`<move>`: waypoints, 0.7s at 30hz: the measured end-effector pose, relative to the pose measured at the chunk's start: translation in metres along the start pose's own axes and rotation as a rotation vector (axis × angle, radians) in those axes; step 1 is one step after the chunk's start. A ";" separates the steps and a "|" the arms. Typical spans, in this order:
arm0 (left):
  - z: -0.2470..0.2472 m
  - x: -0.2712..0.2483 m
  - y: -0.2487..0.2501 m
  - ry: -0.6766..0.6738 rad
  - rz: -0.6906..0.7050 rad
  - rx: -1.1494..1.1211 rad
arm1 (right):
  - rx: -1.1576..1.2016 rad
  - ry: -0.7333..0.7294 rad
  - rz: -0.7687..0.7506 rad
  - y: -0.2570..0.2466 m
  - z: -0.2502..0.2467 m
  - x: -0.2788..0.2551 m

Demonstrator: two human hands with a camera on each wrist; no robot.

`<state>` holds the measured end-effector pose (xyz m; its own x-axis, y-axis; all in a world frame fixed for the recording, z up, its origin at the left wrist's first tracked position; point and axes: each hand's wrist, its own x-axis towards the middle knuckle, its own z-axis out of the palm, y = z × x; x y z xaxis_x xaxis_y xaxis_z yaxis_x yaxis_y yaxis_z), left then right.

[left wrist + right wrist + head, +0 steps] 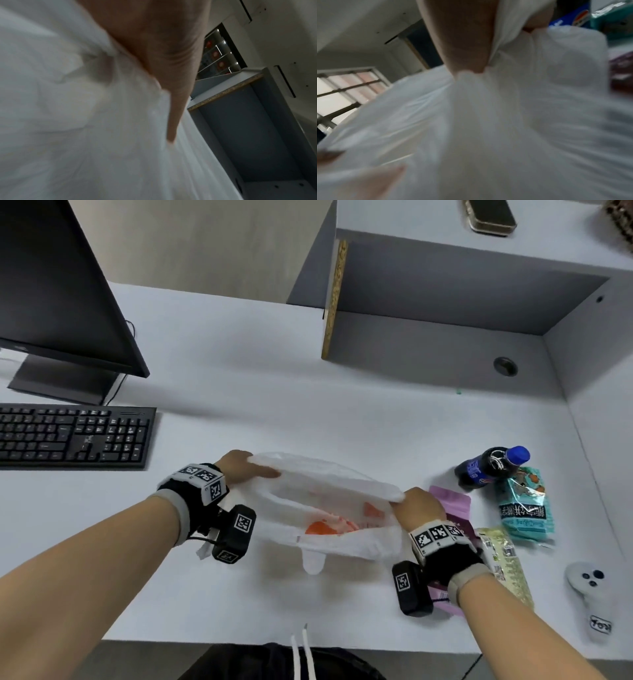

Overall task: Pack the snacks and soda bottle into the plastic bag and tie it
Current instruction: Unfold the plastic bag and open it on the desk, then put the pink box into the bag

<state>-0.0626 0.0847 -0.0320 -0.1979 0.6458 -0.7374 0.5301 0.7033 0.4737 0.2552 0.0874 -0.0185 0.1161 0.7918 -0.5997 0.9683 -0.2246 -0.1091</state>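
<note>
Both hands held the thin white plastic bag (329, 508) open over the pale grey counter (274, 392).
The left hand (236, 467) pinched the far rim, and the right hand (419, 506) had its fingers (462, 40) bunched around the rim's right end. The dark blue-capped soda bottle (491, 465) and the teal snack packet (524, 508) lay just right of the bag; a black keyboard (73, 434) sat far left.

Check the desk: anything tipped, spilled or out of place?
Only the dark soda bottle with the blue cap: it lies on its side, its cap end resting on the teal snack packet. No spill shows. Nothing else stands out.
</note>
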 end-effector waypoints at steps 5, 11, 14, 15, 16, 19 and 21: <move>0.010 0.008 -0.002 -0.083 0.013 0.325 | 0.325 0.008 0.124 -0.006 -0.005 0.006; 0.019 0.019 0.005 -0.104 -0.067 0.168 | 0.286 0.624 -0.514 -0.016 -0.003 -0.009; 0.019 0.022 0.010 -0.058 -0.087 0.129 | 0.201 0.379 -0.734 -0.035 -0.004 -0.025; 0.019 0.022 0.012 -0.041 -0.097 0.114 | 0.113 0.158 -0.710 -0.040 0.002 -0.024; 0.019 0.023 0.013 -0.025 -0.105 0.093 | -0.019 -0.038 -0.664 -0.041 0.011 -0.020; 0.018 0.022 0.013 0.047 -0.124 -0.012 | -0.372 -0.396 -0.516 -0.038 0.036 -0.007; 0.017 0.022 0.012 0.104 -0.134 -0.082 | -0.479 -0.500 -0.469 -0.035 0.045 -0.005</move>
<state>-0.0461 0.1021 -0.0508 -0.3491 0.5687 -0.7447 0.4251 0.8044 0.4150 0.2103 0.0658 -0.0477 -0.3253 0.3719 -0.8694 0.8940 0.4206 -0.1546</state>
